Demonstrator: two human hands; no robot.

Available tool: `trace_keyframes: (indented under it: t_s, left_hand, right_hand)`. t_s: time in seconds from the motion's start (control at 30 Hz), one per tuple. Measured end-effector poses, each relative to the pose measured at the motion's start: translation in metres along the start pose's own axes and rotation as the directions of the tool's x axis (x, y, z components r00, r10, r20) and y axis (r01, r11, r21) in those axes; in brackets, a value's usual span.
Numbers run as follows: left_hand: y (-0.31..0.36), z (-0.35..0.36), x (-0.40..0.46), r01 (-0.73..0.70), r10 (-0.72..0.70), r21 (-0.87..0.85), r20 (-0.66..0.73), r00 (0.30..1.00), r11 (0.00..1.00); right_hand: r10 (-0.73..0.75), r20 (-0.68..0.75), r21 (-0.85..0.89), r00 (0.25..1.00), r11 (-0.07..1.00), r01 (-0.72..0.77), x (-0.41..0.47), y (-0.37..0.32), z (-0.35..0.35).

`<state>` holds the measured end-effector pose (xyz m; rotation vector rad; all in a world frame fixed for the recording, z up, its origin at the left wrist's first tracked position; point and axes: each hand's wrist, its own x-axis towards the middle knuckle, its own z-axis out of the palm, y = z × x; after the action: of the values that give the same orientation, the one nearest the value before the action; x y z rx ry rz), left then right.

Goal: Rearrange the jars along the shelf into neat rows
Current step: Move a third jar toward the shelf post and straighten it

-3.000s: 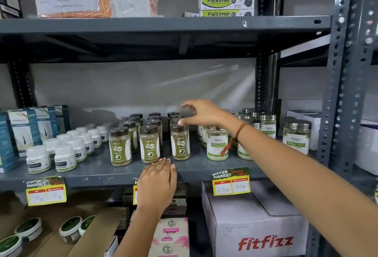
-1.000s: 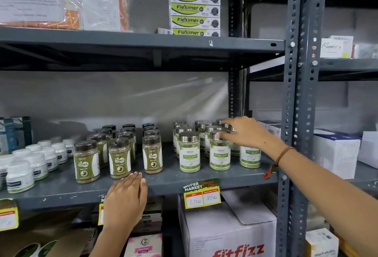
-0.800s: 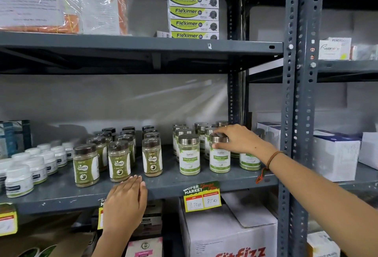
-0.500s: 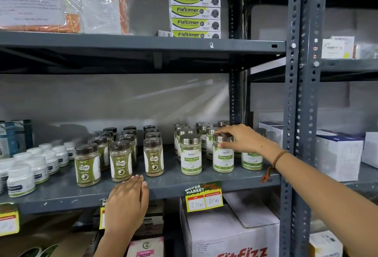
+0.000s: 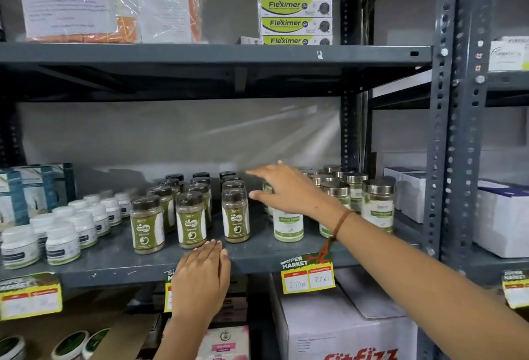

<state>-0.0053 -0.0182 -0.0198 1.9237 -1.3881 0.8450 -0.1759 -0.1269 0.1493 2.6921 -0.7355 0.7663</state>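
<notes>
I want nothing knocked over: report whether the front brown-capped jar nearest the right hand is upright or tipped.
Upright. The brown-capped jar stands flat on the shelf, cap on top and label level. The right hand hovers open beside it, apparently not touching.

right hand (image 5: 289, 187) off silver-lidded jar (image 5: 288, 223), spread open

right hand (image 5: 289, 187) blurred, hiding a silver-lidded jar (image 5: 287, 225).
</notes>
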Motion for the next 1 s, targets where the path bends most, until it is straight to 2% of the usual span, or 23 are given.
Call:
trace_keyframes:
  t_s: [0.17,0.33,0.83,1.0]
  left_hand:
    - [0.001,-0.001,0.000,0.002,-0.002,0.002,0.006,1.000,1.000]
    - [0.000,-0.002,0.001,-0.008,0.008,-0.010,0.000,1.000,1.000]
    - [0.000,-0.002,0.001,-0.021,0.020,-0.015,-0.019,1.000,1.000]
    - [0.000,0.000,0.001,-0.022,0.022,-0.018,-0.011,1.000,1.000]
  right_hand:
    - [-0.024,0.146,-0.057,0.989,0.998,0.032,0.035,-0.022,0.024]
    - [0.029,0.242,0.022,0.970,0.999,-0.036,0.048,-0.025,0.037]
    - [0.033,0.231,0.056,0.972,0.997,-0.047,0.039,-0.025,0.034]
    - [0.046,0.214,0.018,0.976,0.999,-0.051,0.030,-0.030,0.026]
